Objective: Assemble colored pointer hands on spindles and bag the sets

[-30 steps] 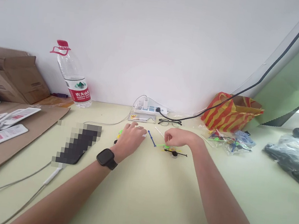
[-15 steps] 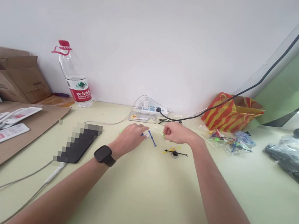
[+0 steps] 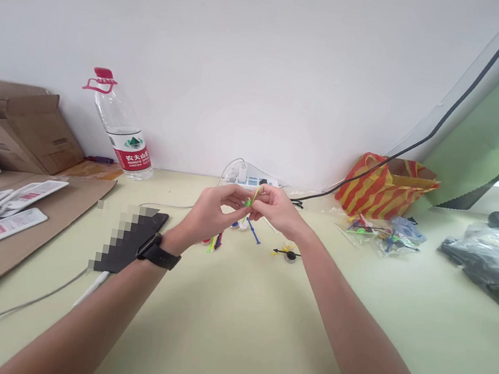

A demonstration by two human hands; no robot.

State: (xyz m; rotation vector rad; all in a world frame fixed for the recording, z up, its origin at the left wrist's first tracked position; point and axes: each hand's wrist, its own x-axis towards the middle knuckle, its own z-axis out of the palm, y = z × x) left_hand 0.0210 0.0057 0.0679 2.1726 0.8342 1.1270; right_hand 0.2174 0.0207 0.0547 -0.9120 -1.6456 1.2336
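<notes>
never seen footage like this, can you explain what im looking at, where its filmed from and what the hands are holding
There's no machine: these are a person's bare left hand and right hand, filmed from a camera worn on the head, looking forward and down. The hands meet over a pale table, pinching something small and green; its exact shape is too small to tell. Nearby lie a blue arrow-like piece and a black one. Farther out are a bottle and a striped bag.

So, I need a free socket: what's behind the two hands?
Behind the left hand and right hand: a white power strip with a white charger, plus a black cable at right. The hands cover part of the strip; anything there can't be seen.
</notes>
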